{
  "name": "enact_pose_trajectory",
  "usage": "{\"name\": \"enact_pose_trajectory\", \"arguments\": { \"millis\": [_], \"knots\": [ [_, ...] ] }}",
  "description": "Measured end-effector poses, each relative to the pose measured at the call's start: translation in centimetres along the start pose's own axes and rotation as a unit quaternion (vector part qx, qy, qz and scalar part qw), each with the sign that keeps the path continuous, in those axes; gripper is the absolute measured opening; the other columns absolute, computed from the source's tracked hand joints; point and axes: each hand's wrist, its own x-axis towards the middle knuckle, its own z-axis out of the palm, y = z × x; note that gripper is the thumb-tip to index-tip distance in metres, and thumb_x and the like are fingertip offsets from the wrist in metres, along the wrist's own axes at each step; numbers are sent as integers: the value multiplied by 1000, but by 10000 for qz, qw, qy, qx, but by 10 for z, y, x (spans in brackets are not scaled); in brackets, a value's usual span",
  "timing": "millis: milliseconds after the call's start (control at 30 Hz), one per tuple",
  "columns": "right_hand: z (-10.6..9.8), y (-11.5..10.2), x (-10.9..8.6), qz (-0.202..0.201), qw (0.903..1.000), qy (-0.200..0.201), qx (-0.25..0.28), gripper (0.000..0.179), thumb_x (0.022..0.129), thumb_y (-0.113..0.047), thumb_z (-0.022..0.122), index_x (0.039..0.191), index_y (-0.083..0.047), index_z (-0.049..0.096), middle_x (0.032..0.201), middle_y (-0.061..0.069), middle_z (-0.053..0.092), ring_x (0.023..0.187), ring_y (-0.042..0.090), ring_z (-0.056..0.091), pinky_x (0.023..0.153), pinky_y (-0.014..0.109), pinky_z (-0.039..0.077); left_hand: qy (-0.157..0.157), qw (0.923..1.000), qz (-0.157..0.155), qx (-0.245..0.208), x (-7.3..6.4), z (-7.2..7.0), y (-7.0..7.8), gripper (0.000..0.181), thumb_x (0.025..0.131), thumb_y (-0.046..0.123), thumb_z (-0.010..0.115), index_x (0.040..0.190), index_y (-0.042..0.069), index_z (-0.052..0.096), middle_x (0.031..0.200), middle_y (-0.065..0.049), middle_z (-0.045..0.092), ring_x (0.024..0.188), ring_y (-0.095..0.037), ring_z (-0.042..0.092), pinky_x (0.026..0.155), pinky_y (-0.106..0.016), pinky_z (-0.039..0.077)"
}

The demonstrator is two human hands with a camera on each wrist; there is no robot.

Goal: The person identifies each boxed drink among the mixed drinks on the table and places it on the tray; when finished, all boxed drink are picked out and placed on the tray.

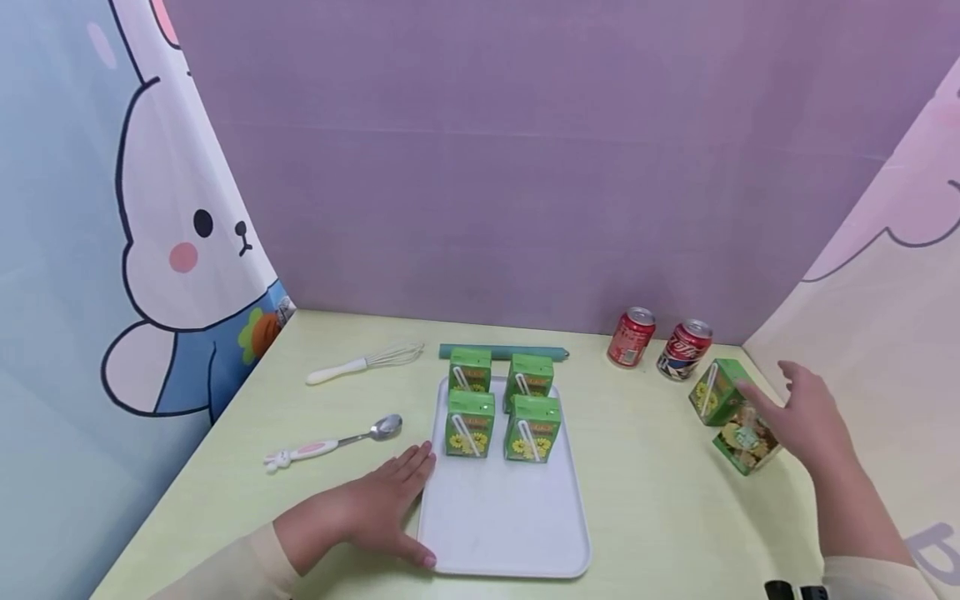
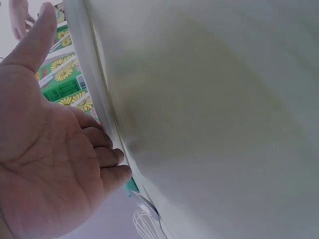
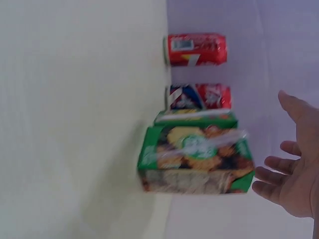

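My left hand (image 1: 390,504) touches the left edge of a white tray (image 1: 502,533), fingers spread and straight. On the tray's far half stand several green drink cartons (image 1: 470,425) with yellow flowers and white straws; some also show past the hand in the left wrist view. My right hand (image 1: 810,417) hovers with loosely parted fingers beside a green box with cookie pictures (image 3: 194,154). In the right wrist view a gap shows between fingertips and box. Directly behind that box stands another green carton (image 1: 716,392).
Two red cans, one plain red (image 1: 632,337) and one with dark blue (image 1: 685,350), stand at the back right. A teal rod-shaped object (image 1: 502,352) lies behind the tray. Left of the tray lie a whisk (image 1: 365,363) and a spoon with a rabbit handle (image 1: 333,443).
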Motion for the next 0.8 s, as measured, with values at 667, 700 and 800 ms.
{"name": "enact_pose_trajectory", "arguments": {
  "millis": [667, 700, 800],
  "knots": [
    [22, 49, -8, 821, 9903, -1119, 2, 98, 94, -64, 47, 137, 21, 23, 118, 42, 48, 97, 52, 54, 69, 53, 50, 116, 9992, 25, 386, 2, 4, -3, 132, 66, 82, 65, 155, -2, 16, 163, -22, 9, 150, -39, 11, 120, -54, 20],
    [22, 48, -8, 802, 9907, -1102, -22, 97, 94, -64, 47, 136, 20, 24, 116, 41, 50, 95, 50, 55, 68, 51, 50, 107, 9992, 19, 391, 2, 4, -3, 132, 66, 82, 65, 155, -2, 16, 163, -22, 9, 150, -39, 11, 120, -53, 20],
    [20, 46, -9, 758, 9909, -1110, -73, 95, 94, -63, 48, 134, 21, 27, 109, 38, 53, 89, 46, 56, 64, 46, 49, 84, 9992, 5, 398, 2, 3, -2, 132, 66, 82, 66, 155, -2, 16, 163, -22, 9, 150, -39, 11, 120, -53, 20]
  ]
}}
